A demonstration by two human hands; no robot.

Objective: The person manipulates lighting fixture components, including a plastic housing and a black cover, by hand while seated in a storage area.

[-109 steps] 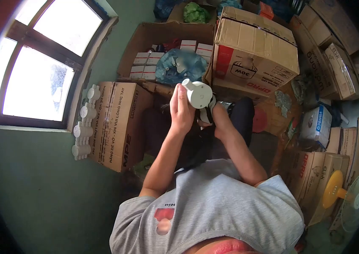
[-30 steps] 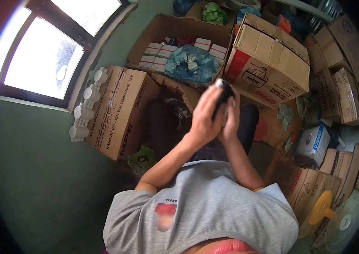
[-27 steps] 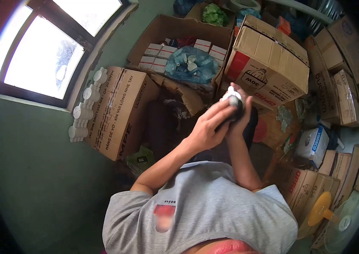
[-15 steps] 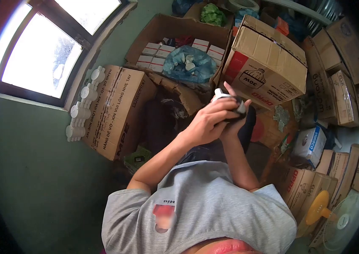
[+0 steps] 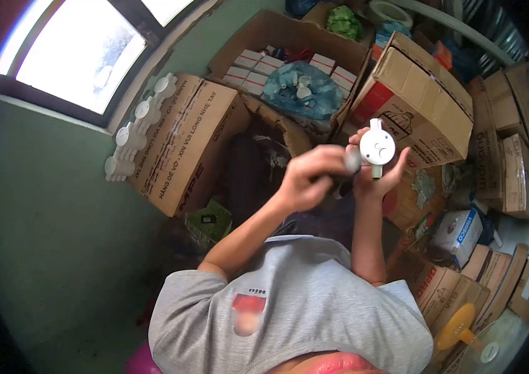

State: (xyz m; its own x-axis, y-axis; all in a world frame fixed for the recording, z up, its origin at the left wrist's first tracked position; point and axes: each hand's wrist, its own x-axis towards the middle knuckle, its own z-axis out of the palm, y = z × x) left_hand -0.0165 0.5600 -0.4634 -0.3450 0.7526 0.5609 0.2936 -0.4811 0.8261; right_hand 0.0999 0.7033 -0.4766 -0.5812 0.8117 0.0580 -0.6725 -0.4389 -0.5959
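My right hand [image 5: 382, 179] holds up a white round junction box [image 5: 377, 147], its flat lid facing me and a short pipe stub at the top and bottom. Fingers and thumb show on either side of it. Just left of it, my left hand [image 5: 313, 177] is curled around a black object with a grey rounded end [image 5: 352, 161], blurred by motion; I cannot tell what it is. More white round junction boxes [image 5: 132, 136] stand in a row along a carton by the wall. A blue plastic bag [image 5: 305, 103] of small white parts lies beyond my hands.
The blue bag sits in an open carton [image 5: 233, 47] with several small white boxes. A taped carton [image 5: 180, 146] stands left, below the window. On the right are a lamp carton [image 5: 423, 93], stacked cartons [image 5: 508, 159] and a fan with a yellow centre [image 5: 458, 327].
My hands, together around the black object before, have parted. The junction box now shows its round face in my right hand, while my left hand has drawn left with the black object. The view has shifted.
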